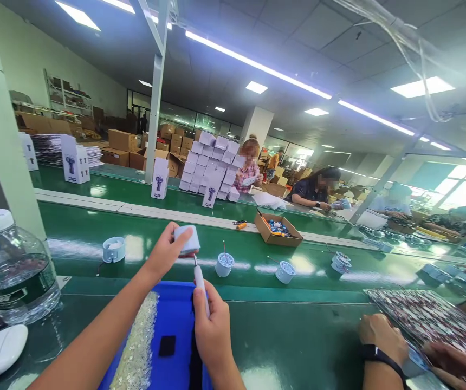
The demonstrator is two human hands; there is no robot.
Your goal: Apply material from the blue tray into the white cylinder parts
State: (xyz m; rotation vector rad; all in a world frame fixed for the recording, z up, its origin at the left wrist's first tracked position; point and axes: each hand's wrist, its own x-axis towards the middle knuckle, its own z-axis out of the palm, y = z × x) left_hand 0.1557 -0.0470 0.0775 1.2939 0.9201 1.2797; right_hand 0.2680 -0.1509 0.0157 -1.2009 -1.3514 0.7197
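Pale blue, the small part (pixel 188 242) is pinched in the left hand's (pixel 168 250) fingers above the far edge of the blue tray (pixel 176 306), tilted seemingly to offer its underside to the white-handled tool (pixel 199 279). The right hand's (pixel 214 324) fingers are clamped around the tool near the tray's right side, likely for steady aim, though contact at the tip is unclear; tiny pale pieces (pixel 136 346) lie heaped along the tray's left side, presumably within easy reach.

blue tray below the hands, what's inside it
The blue tray holds a heap of small pale pieces on the left, a black square and a black strip along the right. Whatever lies under the heap or behind the right hand is covered.
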